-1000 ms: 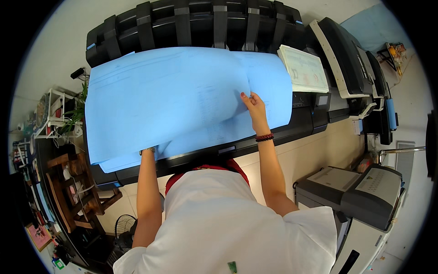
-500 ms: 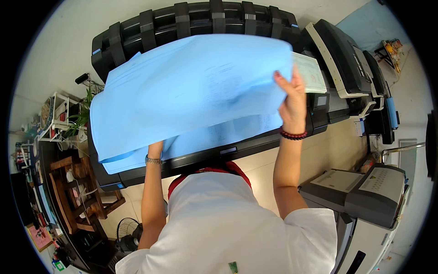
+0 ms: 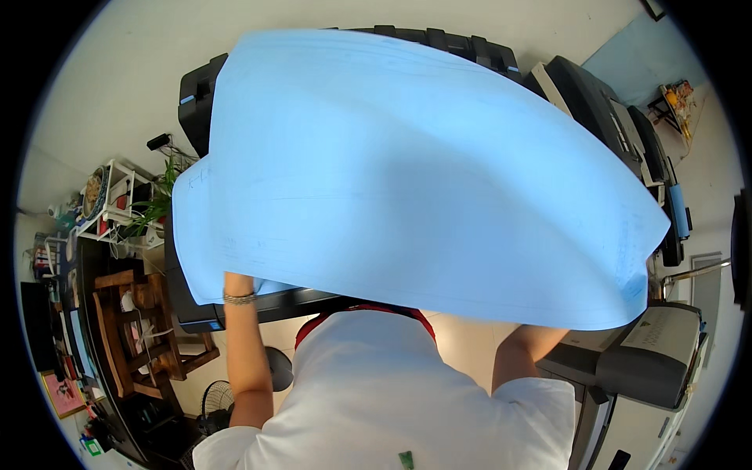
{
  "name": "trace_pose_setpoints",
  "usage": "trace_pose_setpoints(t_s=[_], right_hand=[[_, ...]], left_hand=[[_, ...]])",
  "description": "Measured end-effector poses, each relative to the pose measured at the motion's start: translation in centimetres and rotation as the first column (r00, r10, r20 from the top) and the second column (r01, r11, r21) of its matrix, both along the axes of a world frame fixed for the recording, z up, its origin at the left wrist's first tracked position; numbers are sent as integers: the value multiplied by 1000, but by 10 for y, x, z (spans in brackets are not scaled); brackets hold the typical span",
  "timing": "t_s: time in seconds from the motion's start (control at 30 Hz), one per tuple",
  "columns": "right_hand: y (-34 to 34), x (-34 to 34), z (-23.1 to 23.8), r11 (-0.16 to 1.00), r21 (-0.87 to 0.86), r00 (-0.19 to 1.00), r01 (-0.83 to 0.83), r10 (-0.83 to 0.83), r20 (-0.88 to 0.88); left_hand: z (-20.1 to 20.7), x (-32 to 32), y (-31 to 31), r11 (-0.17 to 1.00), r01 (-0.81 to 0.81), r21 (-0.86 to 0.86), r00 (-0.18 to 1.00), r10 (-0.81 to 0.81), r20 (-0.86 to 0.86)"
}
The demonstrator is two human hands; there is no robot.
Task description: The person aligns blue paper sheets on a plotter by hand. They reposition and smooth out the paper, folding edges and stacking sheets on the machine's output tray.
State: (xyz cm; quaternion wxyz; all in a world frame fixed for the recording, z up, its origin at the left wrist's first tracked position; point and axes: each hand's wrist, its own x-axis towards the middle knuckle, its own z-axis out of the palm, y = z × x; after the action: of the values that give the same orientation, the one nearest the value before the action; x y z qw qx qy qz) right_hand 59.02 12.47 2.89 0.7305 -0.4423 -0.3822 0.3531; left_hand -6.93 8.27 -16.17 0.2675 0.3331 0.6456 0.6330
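Note:
A large blue drawing sheet (image 3: 407, 180) with faint dark lines spreads across the middle of the view, raised and bowed. Its right end hangs far out to the right, with a pinched-looking notch in that edge. My right forearm (image 3: 533, 345) runs up behind this end, and the sheet hides the hand; the end is held up there. At the lower left edge, my left hand (image 3: 239, 282) reaches under the sheet, its fingers covered. Another blue sheet (image 3: 192, 235) shows beneath on the left, lying on a wide black large-format printer (image 3: 294, 301).
Behind the sheet stands a black ribbed part of the machine (image 3: 200, 98). A grey-and-white office machine (image 3: 646, 352) is at the lower right, with more equipment (image 3: 599, 102) at the upper right. A wooden chair (image 3: 137, 329) and a fan (image 3: 215, 395) are at the left.
The sheet's right end has swung right and nearer to me, now covering the right hand, which was visible gripping its edge. My left hand has shifted slightly left.

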Motion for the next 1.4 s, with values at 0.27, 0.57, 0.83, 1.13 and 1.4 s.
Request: trace_pose_setpoints(t_s=[0.27, 0.57, 0.83, 1.13, 1.4], right_hand=[[9, 23, -39, 998, -15, 998, -59, 59, 33], [44, 28, -87, 970, -133, 979, -201, 195, -56], [57, 25, -96, 937, -259, 969, -232, 247, 24], [69, 18, -97, 911, -319, 948, -261, 304, 93], [76, -16, -103, 884, -355, 927, -305, 361, 102]], left_hand=[[129, -88, -49, 945, -219, 241, 971, 236, -44], [279, -171, -70, 823, -320, 470, 896, 424, -132], [326, -163, -70, 759, -360, 543, 823, 532, -198], [340, -183, -68, 763, -287, 579, 845, 487, -223], [343, -181, -60, 778, -257, 574, 845, 469, -257]])
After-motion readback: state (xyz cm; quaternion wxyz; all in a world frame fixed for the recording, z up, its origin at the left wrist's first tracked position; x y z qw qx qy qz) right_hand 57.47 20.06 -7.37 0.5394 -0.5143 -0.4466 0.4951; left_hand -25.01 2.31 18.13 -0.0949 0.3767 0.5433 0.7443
